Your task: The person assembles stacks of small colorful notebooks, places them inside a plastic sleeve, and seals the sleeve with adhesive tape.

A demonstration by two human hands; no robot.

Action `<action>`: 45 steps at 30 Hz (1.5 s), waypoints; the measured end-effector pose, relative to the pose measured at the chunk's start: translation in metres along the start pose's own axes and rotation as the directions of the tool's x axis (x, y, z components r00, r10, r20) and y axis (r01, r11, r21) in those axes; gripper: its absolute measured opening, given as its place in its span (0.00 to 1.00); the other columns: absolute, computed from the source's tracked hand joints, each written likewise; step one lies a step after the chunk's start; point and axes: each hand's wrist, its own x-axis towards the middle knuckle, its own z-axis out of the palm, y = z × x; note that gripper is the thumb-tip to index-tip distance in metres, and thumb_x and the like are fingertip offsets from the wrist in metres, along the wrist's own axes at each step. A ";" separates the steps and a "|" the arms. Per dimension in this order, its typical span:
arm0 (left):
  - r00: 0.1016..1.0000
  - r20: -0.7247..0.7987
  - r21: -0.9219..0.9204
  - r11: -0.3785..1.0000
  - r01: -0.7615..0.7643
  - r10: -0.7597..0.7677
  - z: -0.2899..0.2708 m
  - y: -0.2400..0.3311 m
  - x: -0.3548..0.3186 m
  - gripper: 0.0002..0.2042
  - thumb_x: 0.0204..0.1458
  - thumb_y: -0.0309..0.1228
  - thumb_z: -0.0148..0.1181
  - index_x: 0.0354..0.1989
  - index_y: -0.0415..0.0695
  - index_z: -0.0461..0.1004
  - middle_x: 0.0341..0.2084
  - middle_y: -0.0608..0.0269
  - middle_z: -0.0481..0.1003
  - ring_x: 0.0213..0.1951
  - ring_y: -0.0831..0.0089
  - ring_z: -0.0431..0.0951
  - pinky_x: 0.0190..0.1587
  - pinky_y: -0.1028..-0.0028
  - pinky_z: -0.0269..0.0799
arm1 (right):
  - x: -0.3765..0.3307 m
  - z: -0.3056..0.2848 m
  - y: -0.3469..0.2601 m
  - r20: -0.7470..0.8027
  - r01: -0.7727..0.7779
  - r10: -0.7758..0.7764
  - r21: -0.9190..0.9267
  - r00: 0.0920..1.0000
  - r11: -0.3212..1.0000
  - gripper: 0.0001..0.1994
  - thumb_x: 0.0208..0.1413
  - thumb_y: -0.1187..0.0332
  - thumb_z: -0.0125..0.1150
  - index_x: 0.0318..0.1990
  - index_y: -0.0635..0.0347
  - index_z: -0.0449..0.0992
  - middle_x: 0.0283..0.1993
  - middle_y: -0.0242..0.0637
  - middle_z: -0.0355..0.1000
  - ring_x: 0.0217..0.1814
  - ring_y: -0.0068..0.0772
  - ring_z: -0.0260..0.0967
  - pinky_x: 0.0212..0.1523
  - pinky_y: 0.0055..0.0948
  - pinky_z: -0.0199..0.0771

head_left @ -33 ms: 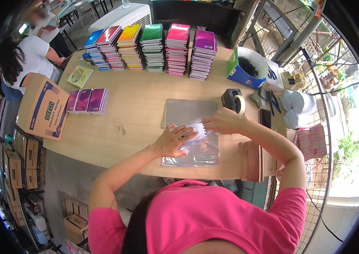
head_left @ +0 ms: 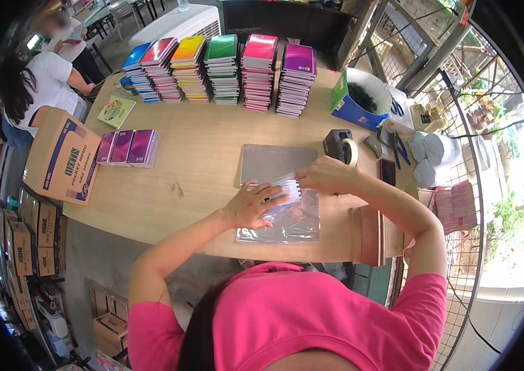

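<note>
A small bundle of notebooks (head_left: 288, 187), white page edges showing, lies at the mouth of a clear plastic bag (head_left: 286, 226) on the wooden table (head_left: 200, 179). My left hand (head_left: 251, 203) presses down on the bag and the bundle's near side, fingers spread. On the bundle's far right end, my right hand (head_left: 327, 174) is gripping. Just behind them lies a flat grey pile of clear bags (head_left: 271, 161).
Several tall stacks of coloured notebooks (head_left: 225, 65) line the far edge. Purple notebooks (head_left: 129, 147) and a cardboard box (head_left: 61, 157) sit at the left. A tape dispenser (head_left: 341, 145), blue box (head_left: 357, 102), phone (head_left: 388, 172) and scissors (head_left: 401, 148) are at the right. Another person (head_left: 39, 80) sits far left.
</note>
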 end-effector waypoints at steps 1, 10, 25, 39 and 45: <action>0.999 0.044 0.022 1.000 -0.019 0.018 -0.003 -0.003 0.000 0.47 0.38 0.52 0.73 0.71 0.63 0.57 0.65 0.64 0.59 0.65 0.60 0.61 0.64 0.50 0.53 | 0.004 0.003 0.005 0.004 0.004 -0.004 0.017 1.000 1.000 0.01 0.47 0.72 0.61 0.28 0.58 0.76 0.36 0.32 0.75 0.37 0.41 0.77 0.32 0.40 0.76; 0.970 0.228 -0.084 0.994 -0.064 0.082 -0.013 -0.020 0.013 0.49 0.34 0.52 0.75 0.70 0.79 0.54 0.71 0.63 0.50 0.72 0.53 0.49 0.69 0.41 0.47 | 0.046 0.026 0.004 -0.283 0.190 -0.113 0.262 0.952 0.946 0.06 0.42 0.72 0.67 0.26 0.57 0.74 0.44 0.36 0.70 0.46 0.44 0.72 0.40 0.42 0.73; 0.671 -0.553 -0.507 0.839 0.199 -0.494 0.017 0.038 0.006 0.19 0.49 0.54 0.66 0.47 0.62 0.80 0.64 0.45 0.54 0.68 0.49 0.52 0.67 0.42 0.45 | 0.034 0.129 0.000 -0.432 0.101 0.578 0.852 0.692 0.514 0.45 0.45 0.65 0.76 0.69 0.58 0.54 0.64 0.47 0.57 0.57 0.44 0.66 0.47 0.34 0.81; 0.734 -0.505 -0.400 0.877 0.266 -0.453 0.042 0.020 0.027 0.09 0.44 0.37 0.73 0.29 0.50 0.77 0.59 0.48 0.60 0.61 0.50 0.62 0.58 0.51 0.59 | 0.033 0.137 -0.002 -0.372 0.189 0.658 0.924 0.655 0.333 0.41 0.50 0.70 0.70 0.70 0.60 0.53 0.63 0.46 0.59 0.49 0.36 0.71 0.50 0.35 0.77; 0.646 -0.343 -0.777 0.592 0.212 -0.682 0.060 0.023 0.036 0.16 0.41 0.26 0.72 0.36 0.42 0.70 0.47 0.48 0.71 0.48 0.57 0.73 0.51 0.62 0.71 | 0.030 0.103 -0.008 -0.211 -0.083 0.734 0.936 0.645 0.343 0.19 0.57 0.67 0.64 0.55 0.62 0.73 0.51 0.40 0.72 0.47 0.33 0.74 0.54 0.35 0.71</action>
